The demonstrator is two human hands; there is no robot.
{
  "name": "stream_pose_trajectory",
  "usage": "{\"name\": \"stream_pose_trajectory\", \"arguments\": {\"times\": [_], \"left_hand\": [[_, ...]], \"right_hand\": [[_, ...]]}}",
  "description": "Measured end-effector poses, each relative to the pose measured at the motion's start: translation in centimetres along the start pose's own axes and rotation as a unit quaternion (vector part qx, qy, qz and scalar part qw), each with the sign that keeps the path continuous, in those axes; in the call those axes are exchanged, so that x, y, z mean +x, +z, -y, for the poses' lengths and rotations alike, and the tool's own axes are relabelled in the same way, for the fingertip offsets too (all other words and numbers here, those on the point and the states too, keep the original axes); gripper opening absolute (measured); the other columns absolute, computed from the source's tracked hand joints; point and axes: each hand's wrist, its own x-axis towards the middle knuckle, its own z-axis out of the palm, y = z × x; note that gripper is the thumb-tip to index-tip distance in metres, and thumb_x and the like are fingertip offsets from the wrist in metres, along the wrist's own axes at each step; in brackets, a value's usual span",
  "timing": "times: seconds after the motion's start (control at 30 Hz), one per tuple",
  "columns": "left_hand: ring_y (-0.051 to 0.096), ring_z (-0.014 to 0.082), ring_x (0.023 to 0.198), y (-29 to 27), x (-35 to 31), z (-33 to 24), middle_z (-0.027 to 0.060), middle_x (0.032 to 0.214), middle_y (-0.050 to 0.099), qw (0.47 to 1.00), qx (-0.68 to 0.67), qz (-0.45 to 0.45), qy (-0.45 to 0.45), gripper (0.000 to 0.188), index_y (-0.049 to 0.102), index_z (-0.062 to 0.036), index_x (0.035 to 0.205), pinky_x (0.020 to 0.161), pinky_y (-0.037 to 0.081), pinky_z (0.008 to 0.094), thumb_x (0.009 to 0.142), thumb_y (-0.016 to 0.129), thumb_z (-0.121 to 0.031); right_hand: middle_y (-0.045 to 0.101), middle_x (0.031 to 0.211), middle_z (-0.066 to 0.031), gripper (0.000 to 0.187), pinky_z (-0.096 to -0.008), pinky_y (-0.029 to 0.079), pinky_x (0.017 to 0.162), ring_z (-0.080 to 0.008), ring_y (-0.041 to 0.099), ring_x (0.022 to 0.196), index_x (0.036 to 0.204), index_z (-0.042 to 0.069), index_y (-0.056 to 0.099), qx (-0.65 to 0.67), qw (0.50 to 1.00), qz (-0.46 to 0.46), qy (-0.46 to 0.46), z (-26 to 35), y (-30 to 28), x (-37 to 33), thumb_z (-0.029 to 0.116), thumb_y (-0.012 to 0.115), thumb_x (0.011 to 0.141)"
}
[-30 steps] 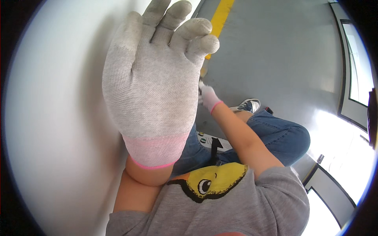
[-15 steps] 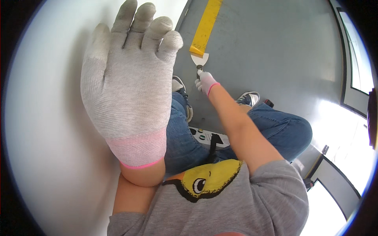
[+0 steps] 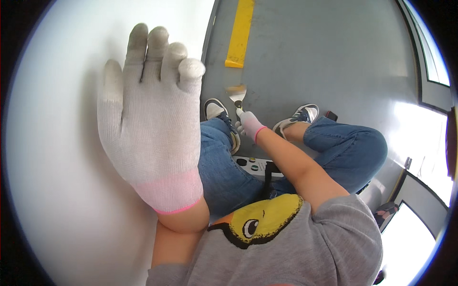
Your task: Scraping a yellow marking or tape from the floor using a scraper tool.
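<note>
One gloved left hand (image 3: 152, 126) is raised beside a white wall (image 3: 57, 152), palm toward the worker, fingers loosely spread and holding nothing. Across from where I stand, the gloved right hand (image 3: 249, 127) grasps a scraper (image 3: 237, 93) by its handle, blade just apart from a yellow tape strip (image 3: 240, 35) on the grey floor (image 3: 324, 57).
</note>
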Motion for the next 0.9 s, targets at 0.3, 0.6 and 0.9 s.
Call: {"name": "stream_pose_trajectory", "arguments": {"times": [0.3,0.6,0.9], "left_hand": [[0.041,0.0255,0.086,-0.7,0.3,0.8,0.0211,0.104,0.044,0.999,0.018,-0.047,0.01,0.048,0.036,0.0117,0.117,0.075,0.035,0.0353,0.093,0.023,-0.029],[0.042,0.026,0.088,-1.1,0.5,0.7,0.0208,0.105,0.044,0.999,0.0,-0.034,-0.002,0.049,0.036,0.0108,0.117,0.074,0.036,0.0355,0.093,0.023,-0.03],[0.043,0.0262,0.085,-0.3,0.3,1.0,0.0205,0.102,0.044,0.999,0.003,-0.031,-0.023,0.051,0.037,0.0112,0.116,0.073,0.037,0.0352,0.094,0.02,-0.032]], "right_hand": [[0.039,0.057,-0.0004,0.027,-0.021,0.022,0.03,-0.0064,0.03,0.037,0.084,0.014,0.037,0.038,0.997,0.071,0.013,6.4,2.3,3.9,0.04,0.041,0.089],[0.038,0.058,0.0001,0.028,-0.0196,0.019,0.03,-0.0053,0.028,0.037,0.084,0.014,0.033,0.189,0.973,0.134,0.005,7.5,0.7,2.2,0.04,0.043,0.088],[0.04,0.058,-0.0007,0.03,-0.0203,0.021,0.03,-0.0058,0.029,0.037,0.082,0.014,0.037,0.033,0.999,-0.007,0.023,-1.6,-2.2,0.9,0.043,0.043,0.087]]}}
